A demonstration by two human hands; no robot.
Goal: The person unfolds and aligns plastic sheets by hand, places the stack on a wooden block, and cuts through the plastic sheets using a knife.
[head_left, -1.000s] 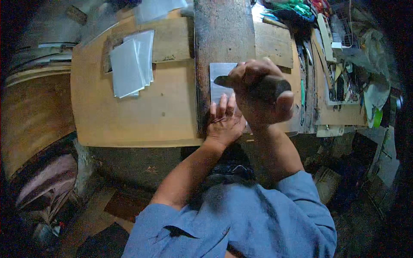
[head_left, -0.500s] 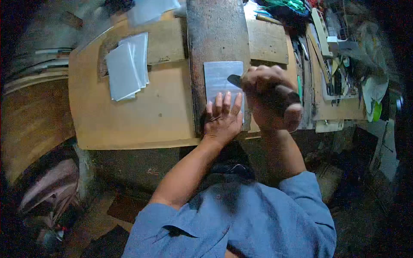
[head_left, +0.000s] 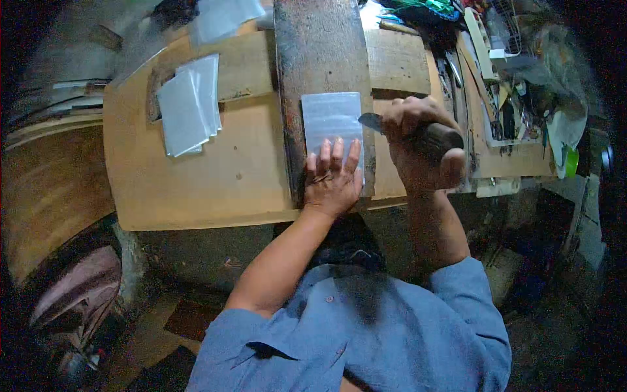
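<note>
A stack of translucent plastic sheets (head_left: 330, 116) lies on a dark, worn wooden board (head_left: 323, 52). My left hand (head_left: 334, 183) presses flat on its lower part, fingers spread. In a closed grip, my right hand (head_left: 418, 157) holds a knife (head_left: 371, 121) with a short dark blade and a thick dark handle. The blade points left, its tip at the stack's right edge; whether it touches the sheets I cannot tell. Left of the board, more plastic sheets (head_left: 189, 108) lie in a fanned pile.
The board lies across a tan tabletop (head_left: 215, 183). Further plastic sheets (head_left: 225, 18) are at the back left. On the right are a white tray (head_left: 519, 134) of tools, long strips and a green plastic bundle (head_left: 424, 6). The table's front edge is close to my body.
My right hand has moved right with the knife, so the blade tip has gone from over the sheets to their right edge. My left hand stays on the stack. The view has shifted slightly.
</note>
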